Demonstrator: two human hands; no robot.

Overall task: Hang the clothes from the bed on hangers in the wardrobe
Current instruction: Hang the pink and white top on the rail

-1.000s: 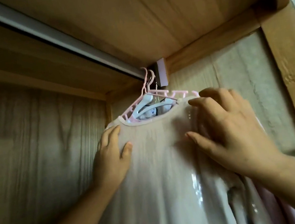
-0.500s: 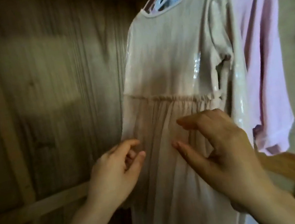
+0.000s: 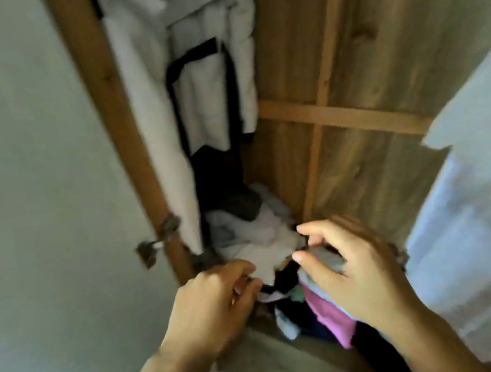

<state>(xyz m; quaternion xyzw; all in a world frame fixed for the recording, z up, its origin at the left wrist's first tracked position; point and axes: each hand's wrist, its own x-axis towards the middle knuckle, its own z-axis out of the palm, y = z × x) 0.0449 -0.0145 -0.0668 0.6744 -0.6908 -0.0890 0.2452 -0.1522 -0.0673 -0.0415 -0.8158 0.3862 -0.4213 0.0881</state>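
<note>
As both hands hover with loosely curled fingers, left hand [image 3: 216,309] and right hand [image 3: 354,268] gripping nothing above the clothes pile [image 3: 267,241], best turn toward the bed, since the wardrobe [image 3: 357,120] heap isn't the target.

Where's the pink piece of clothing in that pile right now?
In the head view the pink garment lies low and right of centre in the clothes pile on the wardrobe floor, just under the right hand.

A home bedroom; wooden wardrobe [image 3: 348,69] holding hung garments [image 3: 209,61] and piled clothes [image 3: 266,234].
</note>
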